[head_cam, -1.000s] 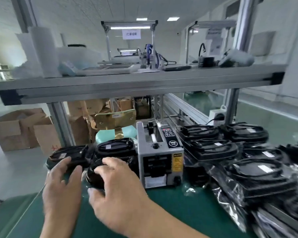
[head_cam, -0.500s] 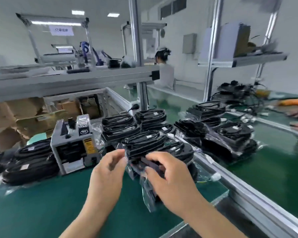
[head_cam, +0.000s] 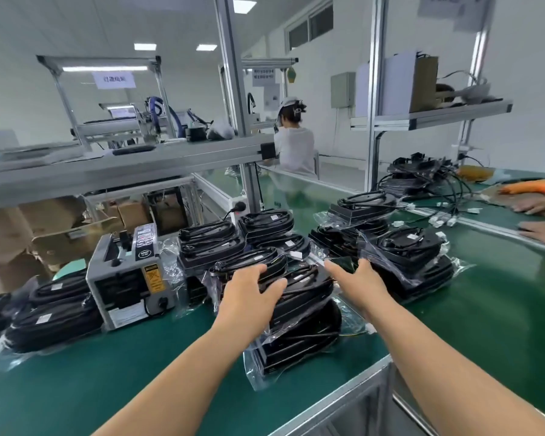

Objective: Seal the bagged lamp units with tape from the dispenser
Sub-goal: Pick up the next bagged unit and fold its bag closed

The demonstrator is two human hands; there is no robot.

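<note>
A stack of black lamp units in clear bags [head_cam: 299, 328] stands in the middle of the green bench. My left hand [head_cam: 249, 294] grips the top bagged lamp unit [head_cam: 299, 278] from its left side, fingers curved over the coiled cable and thumb spread across the top. On that unit's right edge my right hand [head_cam: 359, 281] touches the bag with fingers stretched forward; its fingertips are partly hidden. The grey tape dispenser [head_cam: 129, 278] stands to the left of the stack, away from both hands.
More bagged units are stacked left of the dispenser [head_cam: 51, 309], behind the middle stack [head_cam: 233, 237] and to the right [head_cam: 406, 256]. An aluminium bench edge [head_cam: 343, 394] runs at the front right. Another person's hands [head_cam: 541, 221] rest on the far right; a worker [head_cam: 293, 146] sits behind.
My view swung right from the dispenser. Both hands, which held a bagged unit close in front of me, have stretched forward onto the top of the middle stack.
</note>
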